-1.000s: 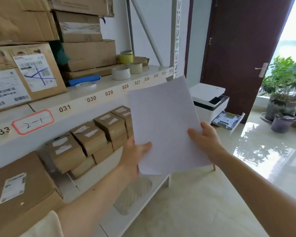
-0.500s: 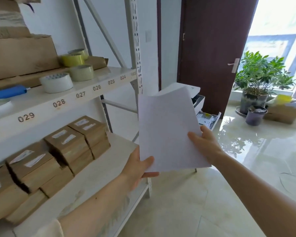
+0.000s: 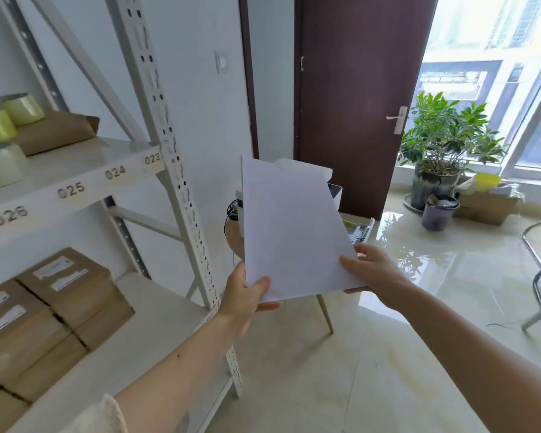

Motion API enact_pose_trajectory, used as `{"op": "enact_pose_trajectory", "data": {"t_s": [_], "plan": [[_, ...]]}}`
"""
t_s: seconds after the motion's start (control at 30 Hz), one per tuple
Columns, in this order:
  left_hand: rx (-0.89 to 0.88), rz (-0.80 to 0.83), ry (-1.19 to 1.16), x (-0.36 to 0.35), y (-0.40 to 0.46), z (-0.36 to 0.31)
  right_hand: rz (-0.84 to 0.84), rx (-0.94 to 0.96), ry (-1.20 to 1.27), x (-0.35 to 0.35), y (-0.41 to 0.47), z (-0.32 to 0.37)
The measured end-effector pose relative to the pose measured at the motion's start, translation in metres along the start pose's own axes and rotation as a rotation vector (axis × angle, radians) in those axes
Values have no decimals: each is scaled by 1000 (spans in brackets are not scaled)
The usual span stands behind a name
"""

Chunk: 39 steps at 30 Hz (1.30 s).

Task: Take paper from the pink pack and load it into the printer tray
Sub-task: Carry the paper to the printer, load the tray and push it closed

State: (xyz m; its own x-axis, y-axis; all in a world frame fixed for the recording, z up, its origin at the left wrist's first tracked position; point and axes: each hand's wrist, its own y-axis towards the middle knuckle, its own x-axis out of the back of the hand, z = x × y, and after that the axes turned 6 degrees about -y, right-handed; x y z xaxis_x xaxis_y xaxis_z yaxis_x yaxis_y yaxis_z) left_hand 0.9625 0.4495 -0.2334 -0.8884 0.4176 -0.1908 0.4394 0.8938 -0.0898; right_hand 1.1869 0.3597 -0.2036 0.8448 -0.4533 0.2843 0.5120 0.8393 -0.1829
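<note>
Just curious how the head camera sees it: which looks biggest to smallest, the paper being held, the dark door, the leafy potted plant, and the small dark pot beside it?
1. Dark door.
2. Paper, though it is held close to the camera, which enlarges it.
3. Potted plant.
4. Small dark pot.

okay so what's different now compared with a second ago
The view swung right along the shelf toward the printer, which the paper now mostly hides. Unchanged: left hand and right hand keep their grip on the paper.
</note>
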Motion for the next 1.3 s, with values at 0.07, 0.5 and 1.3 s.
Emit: {"op": "enact_pose_trajectory", "data": {"t_s": [0.07,0.5,1.3], "plan": [[-10,18,-2,-12,31,1,-32,18,-3,11,29,4],[-25,69,43,-84,214,1,-98,47,-12,76,193,14],[125,-164,-91,-273,393,91,167,11,-180,239,474,-54]]}}
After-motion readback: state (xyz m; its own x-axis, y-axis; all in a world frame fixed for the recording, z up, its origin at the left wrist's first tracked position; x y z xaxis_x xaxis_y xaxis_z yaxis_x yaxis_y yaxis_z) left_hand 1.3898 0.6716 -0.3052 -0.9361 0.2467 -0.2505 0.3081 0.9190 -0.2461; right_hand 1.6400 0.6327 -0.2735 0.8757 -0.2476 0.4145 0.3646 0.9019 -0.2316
